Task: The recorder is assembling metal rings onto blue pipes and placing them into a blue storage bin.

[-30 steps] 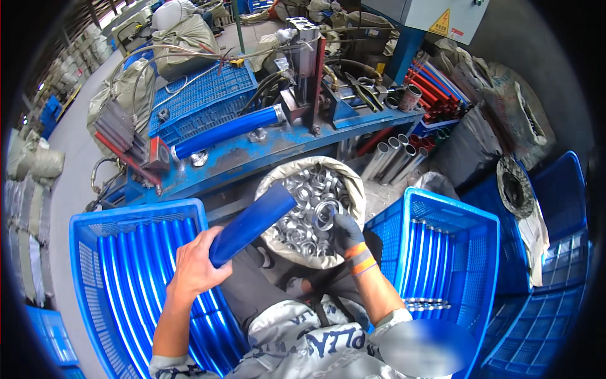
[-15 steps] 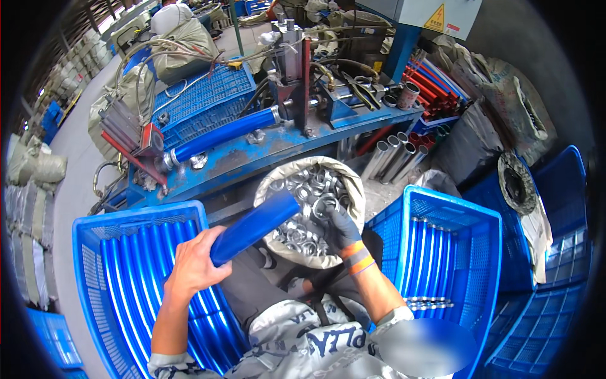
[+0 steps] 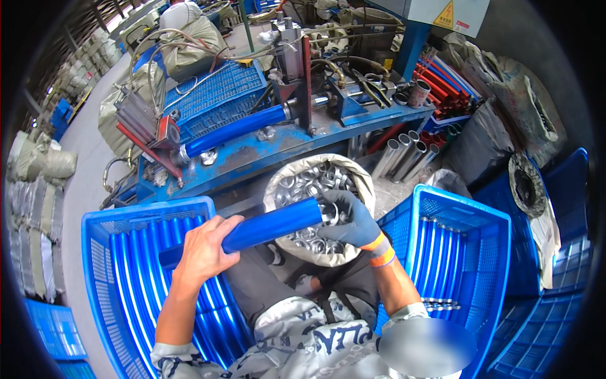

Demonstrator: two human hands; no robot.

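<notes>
My bare left hand [image 3: 207,247] is closed round a smooth blue tube [image 3: 274,224], which slants up to the right in front of me. At its right end my right hand [image 3: 355,221], in a dark grey glove, pinches a silvery metal ring [image 3: 329,213] against or just at the tube's mouth. How far the ring sits on the tube I cannot tell. Below lies an open pale sack [image 3: 367,189] with many loose metal rings [image 3: 319,180]. Beside my left arm a blue crate [image 3: 89,252] holds several long blue tubes [image 3: 142,278].
At right, another blue crate [image 3: 503,252] holds blue tubes with metal-ringed ends [image 3: 440,252]. Ahead is a blue workbench [image 3: 243,155] whose machine carries a blue tube [image 3: 237,131] lengthwise. Bare metal pipes [image 3: 404,158] stand beneath its right end; red tubes [image 3: 445,85] lie behind.
My right hand has lifted a ring out of the sack to the tube's end. The tube has swung flatter and its right end has moved right. The view has shifted slightly.
</notes>
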